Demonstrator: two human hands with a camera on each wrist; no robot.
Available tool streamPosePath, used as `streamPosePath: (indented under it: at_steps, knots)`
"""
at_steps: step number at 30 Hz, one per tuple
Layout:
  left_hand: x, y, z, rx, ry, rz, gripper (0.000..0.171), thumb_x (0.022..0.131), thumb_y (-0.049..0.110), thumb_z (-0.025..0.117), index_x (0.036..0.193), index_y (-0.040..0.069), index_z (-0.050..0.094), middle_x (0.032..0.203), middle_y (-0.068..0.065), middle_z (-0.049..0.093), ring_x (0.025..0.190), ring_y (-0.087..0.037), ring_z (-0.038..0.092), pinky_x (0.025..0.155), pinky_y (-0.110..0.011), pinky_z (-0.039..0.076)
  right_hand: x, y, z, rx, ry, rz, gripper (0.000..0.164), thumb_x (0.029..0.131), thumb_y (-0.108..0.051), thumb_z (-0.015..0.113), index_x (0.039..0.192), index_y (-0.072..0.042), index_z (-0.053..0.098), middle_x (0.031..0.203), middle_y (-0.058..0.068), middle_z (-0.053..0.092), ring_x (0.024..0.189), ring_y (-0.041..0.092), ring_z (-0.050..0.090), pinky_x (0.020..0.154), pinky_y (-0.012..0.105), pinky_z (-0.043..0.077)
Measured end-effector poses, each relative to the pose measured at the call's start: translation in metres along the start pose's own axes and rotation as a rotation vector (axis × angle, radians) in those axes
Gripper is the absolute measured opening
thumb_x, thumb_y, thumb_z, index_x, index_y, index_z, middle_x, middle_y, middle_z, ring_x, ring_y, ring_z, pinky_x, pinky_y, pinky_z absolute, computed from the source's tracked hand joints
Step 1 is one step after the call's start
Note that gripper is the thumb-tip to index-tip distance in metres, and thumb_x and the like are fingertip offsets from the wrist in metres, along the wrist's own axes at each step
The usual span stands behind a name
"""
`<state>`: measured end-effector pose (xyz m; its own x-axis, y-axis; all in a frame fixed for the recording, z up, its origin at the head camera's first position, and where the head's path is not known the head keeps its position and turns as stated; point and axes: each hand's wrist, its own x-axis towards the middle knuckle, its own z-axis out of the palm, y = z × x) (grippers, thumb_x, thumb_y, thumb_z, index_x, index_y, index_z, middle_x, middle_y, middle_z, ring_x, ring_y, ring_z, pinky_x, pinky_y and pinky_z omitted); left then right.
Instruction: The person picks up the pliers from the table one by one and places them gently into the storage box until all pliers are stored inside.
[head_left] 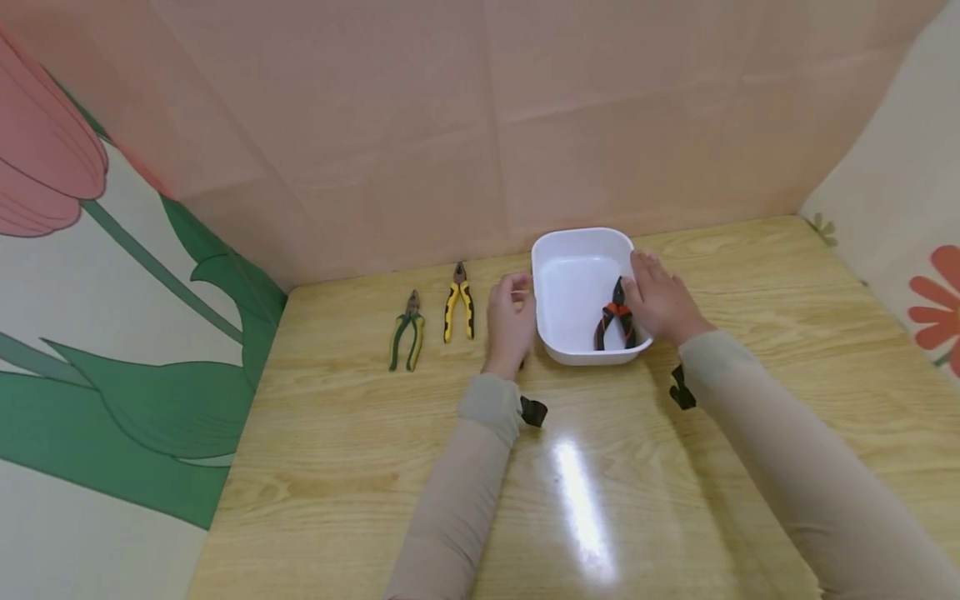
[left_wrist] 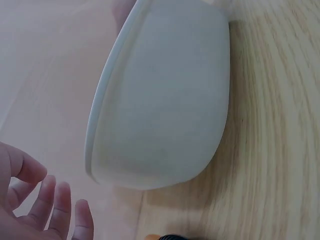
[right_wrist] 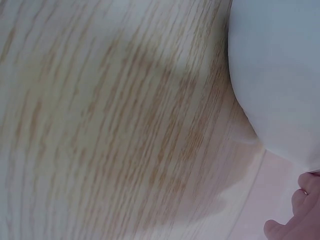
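A white plastic basin stands on the wooden table, near the back wall. Inside it, toward the right, lies a pair of pliers with black and red handles. My right hand rests at the basin's right rim, fingers extended and the thumb over the inner side near the pliers' tip. To the left of the basin is my left hand, its fingers loosely bent around nothing. The left wrist view shows a gap between these fingers and the basin's wall.
Two more pliers lie left of the left hand: one with yellow and black handles, another with green handles. A pink-covered wall rises behind the table. Flower-printed panels border the sides.
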<state>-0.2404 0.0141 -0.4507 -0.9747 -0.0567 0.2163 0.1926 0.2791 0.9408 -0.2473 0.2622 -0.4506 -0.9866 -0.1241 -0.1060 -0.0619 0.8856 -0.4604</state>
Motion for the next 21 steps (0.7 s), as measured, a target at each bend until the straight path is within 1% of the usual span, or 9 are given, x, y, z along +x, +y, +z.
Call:
streamPosePath:
  at_steps: [4, 7, 11, 15, 18, 21]
  knots:
    - [0.002, -0.002, -0.012, 0.047, -0.04, 0.014, 0.027, 0.098, 0.0, 0.056, 0.124, 0.003, 0.065, 0.117, -0.011, 0.064, 0.103, -0.024, 0.062, 0.089, -0.031, 0.054, 0.0, -0.002, 0.0, 0.0, 0.001, -0.002, 0.07, 0.109, -0.045, 0.011, 0.16, 0.0, -0.004, 0.167, 0.024, -0.003, 0.153, 0.042, -0.008, 0.118, 0.068, -0.001]
    - [0.003, -0.004, -0.021, 0.084, -0.07, 0.008, 0.028, 0.098, 0.001, 0.057, 0.125, 0.004, 0.065, 0.119, -0.01, 0.064, 0.103, -0.024, 0.062, 0.09, -0.033, 0.052, -0.001, -0.003, 0.001, 0.002, 0.0, -0.002, 0.069, 0.109, -0.044, 0.012, 0.16, 0.0, -0.004, 0.167, 0.024, -0.003, 0.153, 0.041, -0.008, 0.118, 0.067, -0.001]
    - [0.004, -0.006, -0.032, 0.115, -0.09, -0.024, 0.029, 0.098, 0.003, 0.056, 0.125, 0.006, 0.066, 0.122, -0.01, 0.063, 0.102, -0.022, 0.059, 0.088, -0.035, 0.051, -0.001, -0.005, 0.001, 0.004, -0.001, 0.001, 0.069, 0.11, -0.043, 0.014, 0.16, 0.0, -0.004, 0.167, 0.024, -0.003, 0.153, 0.041, -0.008, 0.118, 0.067, -0.001]
    - [0.004, -0.009, -0.041, 0.129, -0.11, -0.058, 0.03, 0.098, 0.005, 0.055, 0.128, 0.006, 0.064, 0.125, -0.011, 0.061, 0.106, -0.022, 0.059, 0.093, -0.036, 0.051, -0.001, -0.007, 0.002, 0.003, -0.007, 0.006, 0.068, 0.11, -0.043, 0.015, 0.16, -0.001, -0.004, 0.167, 0.024, -0.002, 0.153, 0.041, -0.008, 0.118, 0.067, -0.002]
    - [0.005, -0.01, -0.047, 0.156, -0.125, -0.076, 0.031, 0.1, 0.007, 0.055, 0.13, 0.005, 0.063, 0.126, -0.012, 0.06, 0.109, -0.025, 0.06, 0.095, -0.037, 0.051, -0.001, -0.008, 0.002, 0.001, -0.009, 0.008, 0.068, 0.11, -0.043, 0.015, 0.16, -0.001, -0.004, 0.167, 0.024, -0.002, 0.153, 0.042, -0.007, 0.118, 0.067, -0.002]
    - [0.005, -0.011, -0.053, 0.183, -0.132, -0.095, 0.03, 0.101, 0.009, 0.054, 0.13, 0.007, 0.062, 0.128, -0.011, 0.059, 0.111, -0.025, 0.06, 0.094, -0.039, 0.052, 0.0, -0.009, 0.003, -0.001, -0.014, 0.012, 0.068, 0.11, -0.043, 0.015, 0.16, -0.001, -0.005, 0.167, 0.023, -0.003, 0.153, 0.041, -0.008, 0.118, 0.067, -0.002]
